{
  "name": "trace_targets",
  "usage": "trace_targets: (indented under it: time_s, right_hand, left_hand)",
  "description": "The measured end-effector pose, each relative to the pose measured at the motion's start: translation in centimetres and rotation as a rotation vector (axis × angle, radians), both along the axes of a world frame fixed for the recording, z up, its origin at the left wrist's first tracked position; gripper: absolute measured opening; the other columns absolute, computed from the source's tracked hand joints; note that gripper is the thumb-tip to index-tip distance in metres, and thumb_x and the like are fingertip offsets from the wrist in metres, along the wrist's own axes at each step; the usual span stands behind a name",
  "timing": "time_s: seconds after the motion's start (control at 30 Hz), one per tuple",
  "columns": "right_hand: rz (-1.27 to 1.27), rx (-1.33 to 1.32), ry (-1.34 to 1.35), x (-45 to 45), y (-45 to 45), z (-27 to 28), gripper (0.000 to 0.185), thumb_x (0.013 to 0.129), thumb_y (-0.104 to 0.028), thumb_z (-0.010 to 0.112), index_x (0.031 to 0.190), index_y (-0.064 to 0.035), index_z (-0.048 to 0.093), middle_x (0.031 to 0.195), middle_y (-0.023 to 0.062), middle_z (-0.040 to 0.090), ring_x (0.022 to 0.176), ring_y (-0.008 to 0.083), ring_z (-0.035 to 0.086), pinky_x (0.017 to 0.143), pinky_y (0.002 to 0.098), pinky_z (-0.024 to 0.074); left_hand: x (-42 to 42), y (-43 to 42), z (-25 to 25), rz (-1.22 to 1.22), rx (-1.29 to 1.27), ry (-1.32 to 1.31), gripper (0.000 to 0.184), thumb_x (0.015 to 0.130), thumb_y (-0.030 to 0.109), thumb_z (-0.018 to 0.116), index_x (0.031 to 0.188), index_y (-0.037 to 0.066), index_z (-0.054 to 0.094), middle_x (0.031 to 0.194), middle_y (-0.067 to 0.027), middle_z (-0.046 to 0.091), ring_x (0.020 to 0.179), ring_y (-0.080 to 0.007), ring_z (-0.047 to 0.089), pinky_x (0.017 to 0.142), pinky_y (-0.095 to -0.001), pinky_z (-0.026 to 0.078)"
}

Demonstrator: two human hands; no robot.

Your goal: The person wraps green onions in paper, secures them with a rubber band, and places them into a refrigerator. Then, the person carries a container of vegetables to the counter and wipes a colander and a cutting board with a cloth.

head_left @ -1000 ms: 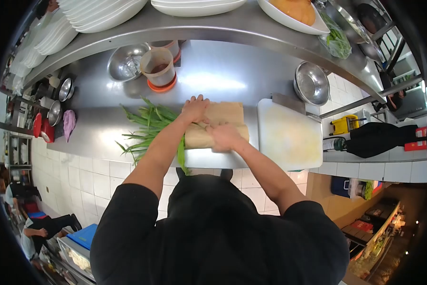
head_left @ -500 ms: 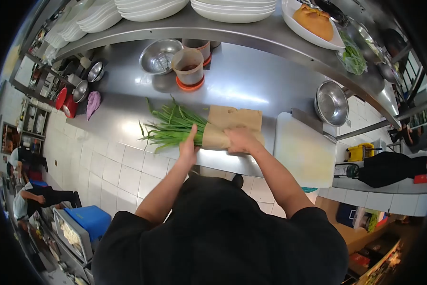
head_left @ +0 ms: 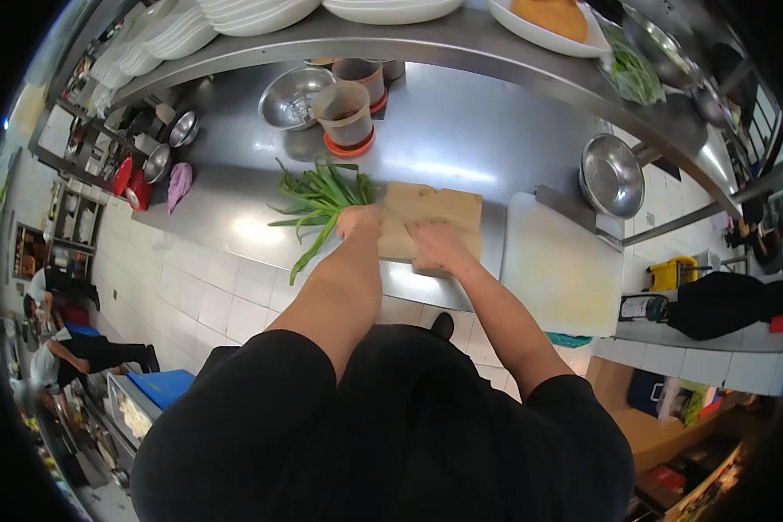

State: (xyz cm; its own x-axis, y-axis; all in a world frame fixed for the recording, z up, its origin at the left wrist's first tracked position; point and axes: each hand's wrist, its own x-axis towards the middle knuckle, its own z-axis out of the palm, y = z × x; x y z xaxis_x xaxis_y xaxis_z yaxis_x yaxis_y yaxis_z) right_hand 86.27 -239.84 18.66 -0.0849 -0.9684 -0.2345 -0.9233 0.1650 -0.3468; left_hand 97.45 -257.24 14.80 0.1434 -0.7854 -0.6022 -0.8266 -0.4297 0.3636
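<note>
Long green leaves lie on the steel counter, fanning out to the left of a sheet of brown paper. My left hand is closed around the bunch where it meets the paper's left edge. On the paper's lower part rests my right hand, its fingers curled against the folded paper; whether it pinches the edge is hard to make out. The stalks' lower ends are hidden by the hands and paper.
Right of the paper lies a white cutting board, with a steel bowl behind it. Plastic tubs and another bowl stand at the back. A shelf with plates spans overhead. Two people are far left.
My left hand has gone from beside the leaves, fingers spread, to closing around them at the paper's edge. The leaves are gathered closer together. My right hand stays at the paper.
</note>
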Motion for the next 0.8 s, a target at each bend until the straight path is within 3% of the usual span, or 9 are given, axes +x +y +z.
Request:
trace_targets:
  time_s: [0.03,0.07,0.13,0.23,0.27,0.33,0.4,0.63,0.8]
  right_hand:
    - [-0.013,-0.008,-0.009,0.0,0.1,0.2,0.057,0.063,-0.029,0.078,0.112,-0.0032,0.062,0.095,0.0198,0.071,0.093,0.0409,0.068,0.083,0.0507,0.0531]
    - [-0.006,-0.021,-0.022,-0.2,0.3,0.3,0.059,0.063,-0.027,0.078,0.114,-0.0034,0.061,0.096,0.0191,0.071,0.094,0.0407,0.069,0.083,0.0508,0.0530]
    - [-0.010,-0.038,-0.047,-0.1,0.6,0.8,0.060,0.062,-0.026,0.078,0.116,-0.0036,0.061,0.097,0.0185,0.072,0.094,0.0404,0.069,0.083,0.0510,0.0528]
    - [0.001,-0.020,-0.031,0.1,1.1,1.3,0.061,0.067,-0.021,0.078,0.123,-0.0094,0.060,0.099,0.0154,0.073,0.092,0.0384,0.070,0.084,0.0497,0.0540]
    - [-0.010,-0.102,-0.056,0.0,1.3,1.2,0.072,0.067,-0.022,0.080,0.134,-0.0138,0.055,0.103,0.0158,0.072,0.095,0.0386,0.069,0.086,0.0495,0.0529]
    - [-0.021,-0.181,-0.079,0.0,1.4,1.6,0.084,0.067,-0.023,0.081,0.145,-0.0182,0.051,0.106,0.0162,0.071,0.098,0.0387,0.068,0.089,0.0493,0.0518]
    - [0.015,0.000,-0.075,-0.1,1.2,2.7,0.113,0.062,-0.022,0.083,0.161,-0.0309,0.029,0.116,0.0183,0.066,0.109,0.0381,0.065,0.093,0.0483,0.0502]
    - [0.098,-0.024,-0.098,-1.1,-0.3,1.5,0.112,0.061,-0.027,0.085,0.160,-0.0323,0.032,0.114,0.0169,0.066,0.107,0.0394,0.064,0.096,0.0460,0.0497]
    - [0.070,-0.017,-0.073,-0.9,-0.5,1.5,0.100,0.060,-0.030,0.083,0.153,-0.0282,0.046,0.110,0.0161,0.067,0.103,0.0382,0.066,0.092,0.0455,0.0522]
  left_hand:
    - [0.4,0.8,1.3,0.160,0.003,0.225,0.057,0.079,0.024,0.075,0.125,-0.007,0.061,0.121,-0.0218,0.065,0.105,-0.0322,0.068,0.084,-0.0469,0.056]
    - [0.5,1.4,1.7,0.149,-0.003,0.218,0.057,0.079,0.024,0.075,0.125,-0.007,0.061,0.121,-0.0218,0.065,0.105,-0.0322,0.068,0.084,-0.0469,0.056]
    - [0.8,2.3,2.2,0.485,-0.091,0.393,0.047,0.079,0.019,0.075,0.116,-0.007,0.064,0.111,-0.0209,0.069,0.089,-0.0293,0.073,0.076,-0.0391,0.059]
    - [2.5,1.1,-0.8,0.376,-0.082,0.634,0.040,0.077,0.009,0.075,0.112,-0.008,0.064,0.109,-0.0204,0.069,0.090,-0.0311,0.071,0.078,-0.0405,0.059]
    - [2.5,1.0,-1.0,0.378,-0.086,0.633,0.040,0.077,0.009,0.075,0.112,-0.008,0.064,0.109,-0.0204,0.069,0.090,-0.0311,0.071,0.078,-0.0405,0.059]
    - [2.2,1.3,-1.4,0.722,-0.047,0.900,0.039,0.076,0.001,0.076,0.111,-0.009,0.063,0.106,-0.0188,0.069,0.088,-0.0305,0.069,0.078,-0.0430,0.059]
    - [2.4,1.5,-1.4,0.707,-0.029,0.971,0.039,0.076,-0.003,0.075,0.112,-0.009,0.063,0.106,-0.0182,0.068,0.088,-0.0309,0.069,0.078,-0.0444,0.059]
    - [5.0,2.3,-2.4,0.472,0.068,1.363,0.023,0.088,-0.001,0.070,0.109,-0.006,0.064,0.104,-0.0150,0.069,0.093,-0.0290,0.070,0.084,-0.0457,0.060]
    - [5.8,2.4,-3.9,0.308,0.121,1.542,0.023,0.090,0.002,0.069,0.112,-0.002,0.065,0.104,-0.0132,0.071,0.095,-0.0263,0.070,0.088,-0.0410,0.058]
